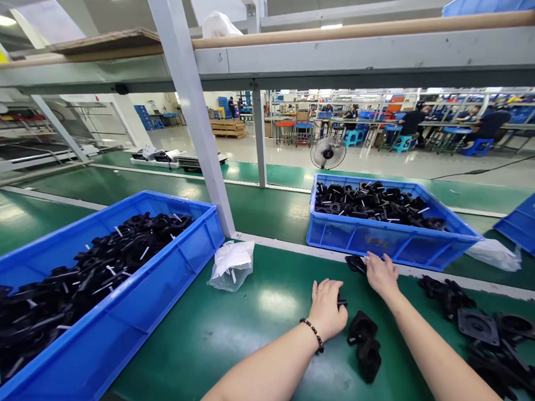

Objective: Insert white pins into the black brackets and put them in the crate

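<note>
My left hand (329, 310) is curled over the green bench top, with a black plastic part (341, 303) partly showing past its fingers. Farther forward, my right hand (383, 276) is closed at the edge of another black plastic part (356, 263), just in front of the right blue bin (354, 235); the fingers hide some of that part. Between my forearms lie two black molded parts (362, 327), close together on the bench. More black parts (478, 327), some flat with round holes, are heaped to the right of my right forearm.
A large blue bin (181, 262) of black parts with white pins stands at left. Near it lies a clear plastic bag (232, 265). A grey post (195, 108) rises behind the bench, under an overhead shelf beam. A fan (328, 153) and seated people are beyond.
</note>
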`<action>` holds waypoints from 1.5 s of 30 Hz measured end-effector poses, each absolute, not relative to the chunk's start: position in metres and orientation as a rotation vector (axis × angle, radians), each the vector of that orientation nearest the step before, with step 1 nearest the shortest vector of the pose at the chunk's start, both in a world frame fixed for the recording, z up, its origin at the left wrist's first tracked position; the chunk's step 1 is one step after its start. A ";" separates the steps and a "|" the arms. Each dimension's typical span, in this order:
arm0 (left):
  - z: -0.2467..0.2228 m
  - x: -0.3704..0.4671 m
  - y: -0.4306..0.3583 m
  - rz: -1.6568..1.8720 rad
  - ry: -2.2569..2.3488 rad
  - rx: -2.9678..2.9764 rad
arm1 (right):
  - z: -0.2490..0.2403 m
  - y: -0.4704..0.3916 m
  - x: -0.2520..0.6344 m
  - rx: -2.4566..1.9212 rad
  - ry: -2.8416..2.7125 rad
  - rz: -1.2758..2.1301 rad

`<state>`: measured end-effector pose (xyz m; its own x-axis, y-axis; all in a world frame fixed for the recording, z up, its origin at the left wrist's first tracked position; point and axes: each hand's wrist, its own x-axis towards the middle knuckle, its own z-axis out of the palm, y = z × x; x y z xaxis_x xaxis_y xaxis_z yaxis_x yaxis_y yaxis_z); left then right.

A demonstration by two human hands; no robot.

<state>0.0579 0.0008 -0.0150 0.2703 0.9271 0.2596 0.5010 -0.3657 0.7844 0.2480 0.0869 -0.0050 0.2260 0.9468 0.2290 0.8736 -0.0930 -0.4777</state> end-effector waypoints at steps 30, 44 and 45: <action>-0.007 0.052 0.017 1.413 1.261 1.231 | -0.015 -0.030 0.235 -1.483 -1.782 0.441; 0.053 0.048 -0.029 1.089 1.074 1.954 | -0.028 -0.022 0.238 -1.426 -1.830 0.356; 0.054 0.047 -0.034 0.950 1.053 2.043 | -0.028 -0.022 0.238 -1.426 -1.821 0.338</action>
<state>0.0465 -0.0338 0.0538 0.4165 0.8564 0.3051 0.3915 -0.4719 0.7900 0.2382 -0.0216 -0.0283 -0.0631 0.9091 0.4117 0.7008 0.3341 -0.6303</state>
